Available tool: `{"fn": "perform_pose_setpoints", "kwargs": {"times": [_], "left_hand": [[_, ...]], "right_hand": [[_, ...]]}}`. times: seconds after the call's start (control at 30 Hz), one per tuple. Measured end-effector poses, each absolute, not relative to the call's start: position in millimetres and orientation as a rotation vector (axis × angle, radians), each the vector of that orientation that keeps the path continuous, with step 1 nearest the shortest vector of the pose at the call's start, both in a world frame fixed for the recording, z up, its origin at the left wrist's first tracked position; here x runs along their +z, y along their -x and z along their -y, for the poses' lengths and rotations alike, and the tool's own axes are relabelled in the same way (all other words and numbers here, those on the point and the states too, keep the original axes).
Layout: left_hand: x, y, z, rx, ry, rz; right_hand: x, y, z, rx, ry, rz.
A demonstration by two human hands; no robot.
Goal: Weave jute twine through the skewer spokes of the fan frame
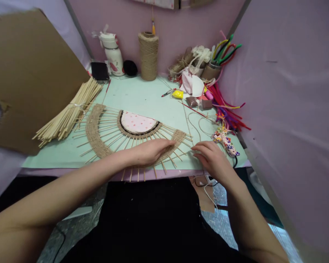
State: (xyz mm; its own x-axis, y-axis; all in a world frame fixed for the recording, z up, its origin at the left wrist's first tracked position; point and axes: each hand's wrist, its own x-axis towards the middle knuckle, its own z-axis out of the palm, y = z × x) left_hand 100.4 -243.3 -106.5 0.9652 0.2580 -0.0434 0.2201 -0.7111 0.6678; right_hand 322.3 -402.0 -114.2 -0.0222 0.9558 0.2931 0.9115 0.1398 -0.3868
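Stick fan (pixel 94 136) overhangs surface (pixel 126 93) front edge; cardboard (pixel 35 69) left, wall (pixel 282 95) right. Left hand (pixel 151 152) on fan, grip: can't tell; right hand (pixel 213 156) pinching twine (pixel 188 151).

Woven band (pixel 91 128) looks rough, matt twine; stick bundle (pixel 70 115) bare wood; panel (pixel 35 73) matt cardboard; bottle (pixel 114 58) smooth; tabletop (pixel 142 98) smooth, matt.

A craft corner stands walled in pale purple sheeting (pixel 285 91). On the counter (pixel 131 93), a stick-and-twine weaving (pixel 139 122) lies before the twine spool (pixel 148 56), bundled sticks (pixel 68 115) left of it, pipe cleaners (pixel 227 107) right.
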Motion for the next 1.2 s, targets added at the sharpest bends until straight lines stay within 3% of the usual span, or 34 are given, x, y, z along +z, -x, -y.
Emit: {"fn": "perform_pose_setpoints", "kwargs": {"times": [1.2], "left_hand": [[-91.7, -104.3, 222.3, -0.136, -2.278, -0.288]], "right_hand": [[-120.6, -323.8, 372.3, 0.462, 1.804, 2.043]]}}
